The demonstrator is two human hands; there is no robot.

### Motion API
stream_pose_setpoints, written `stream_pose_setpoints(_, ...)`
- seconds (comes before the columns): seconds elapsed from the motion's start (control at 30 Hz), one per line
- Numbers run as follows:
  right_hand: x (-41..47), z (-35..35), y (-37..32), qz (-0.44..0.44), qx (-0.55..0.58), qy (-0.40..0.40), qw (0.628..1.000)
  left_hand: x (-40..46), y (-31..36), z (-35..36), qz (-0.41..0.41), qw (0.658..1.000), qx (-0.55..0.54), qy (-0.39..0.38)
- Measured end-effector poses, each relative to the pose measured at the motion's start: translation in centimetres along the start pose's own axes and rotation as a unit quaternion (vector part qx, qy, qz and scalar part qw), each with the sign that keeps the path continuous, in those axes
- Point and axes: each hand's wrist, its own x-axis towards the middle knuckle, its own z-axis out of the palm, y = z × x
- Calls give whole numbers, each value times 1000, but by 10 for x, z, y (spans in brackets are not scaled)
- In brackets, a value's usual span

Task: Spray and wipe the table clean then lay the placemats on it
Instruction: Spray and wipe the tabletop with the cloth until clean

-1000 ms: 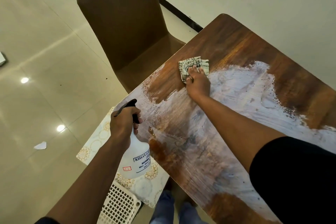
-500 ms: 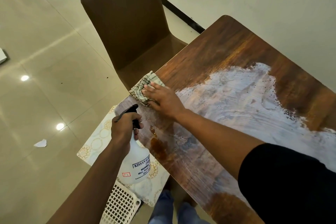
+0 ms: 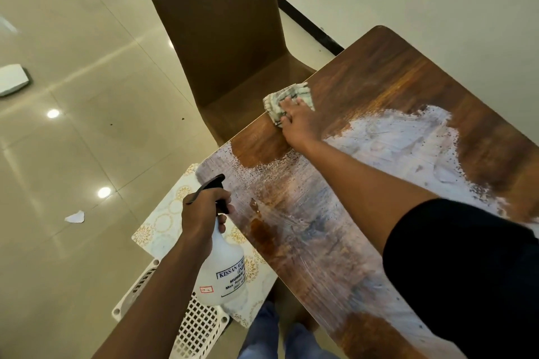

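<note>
Checked cloth [image 3: 287, 102] flat on wooden worktop [image 3: 388, 76], at left edge just beside brown chair [image 3: 221, 38]. Right hand [image 3: 300, 122] presses cloth, fingers spread straight over it. Wet whitish film covers worktop middle and near part. Left hand [image 3: 201, 213] grips neck of white spray bottle [image 3: 223, 265], held off worktop's left edge; finger placement on trigger unclear. Patterned placemats [image 3: 163, 224] below bottle, seemingly atop white lattice basket [image 3: 201, 326] on floor.

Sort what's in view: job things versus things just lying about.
Job: table, cloth under right hand, spray bottle in left hand, placemat.
Lying about: chair, white basket, paper scrap on floor.
</note>
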Motion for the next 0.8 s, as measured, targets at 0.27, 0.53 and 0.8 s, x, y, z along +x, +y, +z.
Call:
stream_pose_setpoints(0.27, -127, 53, -12, -269, -12, -110, 957, -8, -2, -10, 4, 1000, 1, 16)
stream_pose_setpoints(0.53, -76, 5, 29, -102, 28, -69, 992, -13, -15, -18, 12, 1000, -18, 18)
stream_pose_setpoints(0.8, -91, 34, 6, 17, 47, 36, 998, -15, -26, -21, -9, 994, -60, 89)
